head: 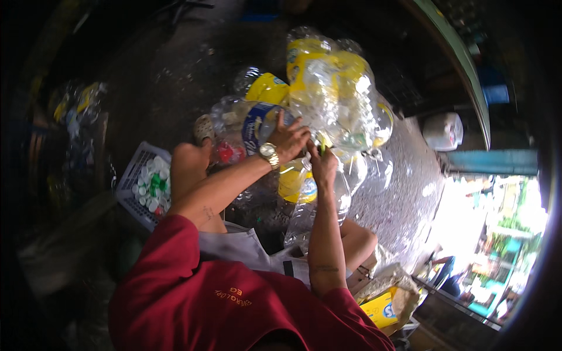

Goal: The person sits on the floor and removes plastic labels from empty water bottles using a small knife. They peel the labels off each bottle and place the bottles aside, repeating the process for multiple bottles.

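Observation:
My left hand (290, 138), with a gold-coloured watch at the wrist, has its fingers spread over clear plastic bottles, beside a large bottle with a blue label (254, 127). What lies under its palm is hidden. My right hand (324, 166) is closed around a slim yellow-green object (323, 142), perhaps a tool handle; blur hides its far end. The fingertips of both hands nearly meet. Below them are a bottle with a yellow label (292, 182) and a clear bottle (298, 223) beside my right forearm. Large yellow-labelled bottles (329, 83) are heaped just beyond my hands.
A pale plastic crate (131, 175) holding white and green bottle caps (153, 182) is at the left. A red plastic item (228, 152) lies near my foot. An open sack (401, 281) with yellow-labelled plastic is at lower right. A whitish container (443, 131) stands farther right.

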A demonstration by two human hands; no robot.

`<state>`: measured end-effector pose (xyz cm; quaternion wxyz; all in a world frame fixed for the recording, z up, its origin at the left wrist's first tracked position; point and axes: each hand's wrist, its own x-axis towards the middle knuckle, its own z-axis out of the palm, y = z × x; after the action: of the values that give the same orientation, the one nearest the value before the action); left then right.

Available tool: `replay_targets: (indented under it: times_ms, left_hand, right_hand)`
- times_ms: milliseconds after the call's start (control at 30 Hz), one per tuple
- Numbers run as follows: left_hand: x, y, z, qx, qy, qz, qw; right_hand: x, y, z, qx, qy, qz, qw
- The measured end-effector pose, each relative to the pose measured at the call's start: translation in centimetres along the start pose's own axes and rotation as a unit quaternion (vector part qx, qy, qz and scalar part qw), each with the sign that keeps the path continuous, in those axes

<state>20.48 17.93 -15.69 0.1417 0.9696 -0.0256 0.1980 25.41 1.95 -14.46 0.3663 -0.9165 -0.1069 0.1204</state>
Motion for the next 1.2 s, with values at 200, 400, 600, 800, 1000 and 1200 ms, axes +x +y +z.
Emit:
replay_targets:
  times_ms: [200,400,600,800,1000,1200]
  left_hand:
    - [-2.2,-0.9,2.0,-0.027,0.012,0.018,0.999]
    - [-1.9,-1.0,3.6,-0.015,-0.040,0.042,0.998]
    - [-2.1,-1.4,8.2,0.019,0.004,-0.062,0.998]
    - [-8.4,-3.2,12.9,0.102,-0.108,-0.282,0.948]
    - [-11.1,-2.9,10.1,-0.007,-0.191,-0.083,0.978]
    - [-11.7,-10.7,6.1,-0.056,0.164,-0.384,0.907]
  right_hand:
    - [-0.2,-0.2,-1.5,-0.039,-0.119,-0.119,0.985]
    - [-0.2,-2.0,-3.7,-0.186,-0.143,-0.421,0.876]
    - [-3.3,-6.6,-4.4,0.095,0.051,-0.334,0.936]
    - [-16.7,-27.7,-0.5,0.105,-0.292,-0.242,0.919]
    - [-15.5,-17.4,-0.7,0.057,-0.230,-0.118,0.964]
    - [-15.7,-1.1,-3.8,-0.032,-0.192,0.041,0.980]
